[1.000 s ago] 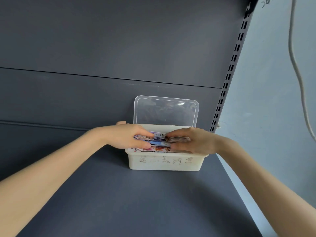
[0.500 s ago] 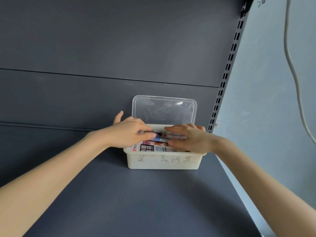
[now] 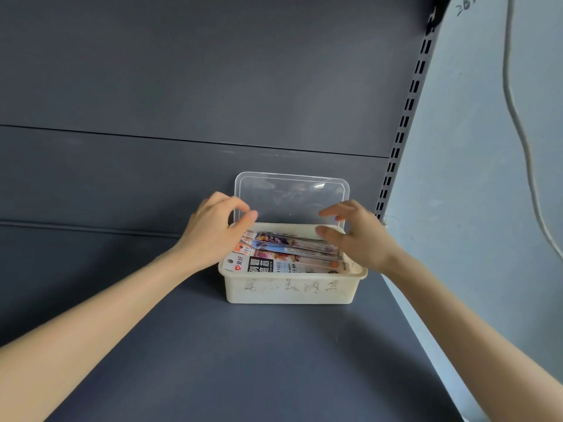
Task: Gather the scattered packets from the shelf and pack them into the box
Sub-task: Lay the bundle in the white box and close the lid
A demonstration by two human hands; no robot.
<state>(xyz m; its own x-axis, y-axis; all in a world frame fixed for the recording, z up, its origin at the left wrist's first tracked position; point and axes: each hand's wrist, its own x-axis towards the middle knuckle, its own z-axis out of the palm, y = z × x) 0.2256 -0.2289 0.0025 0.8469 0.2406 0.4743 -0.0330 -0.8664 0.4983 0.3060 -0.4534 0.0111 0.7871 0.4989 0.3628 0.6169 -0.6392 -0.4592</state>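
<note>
Both hands [image 3: 213,231] [image 3: 359,236] above the packet-filled box [image 3: 291,289], fingers spread, each grip wide, empty.

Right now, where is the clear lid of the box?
In the head view, the clear lid stands upright behind the box, leaning on the shelf's back panel, between the left hand and right hand.
</note>
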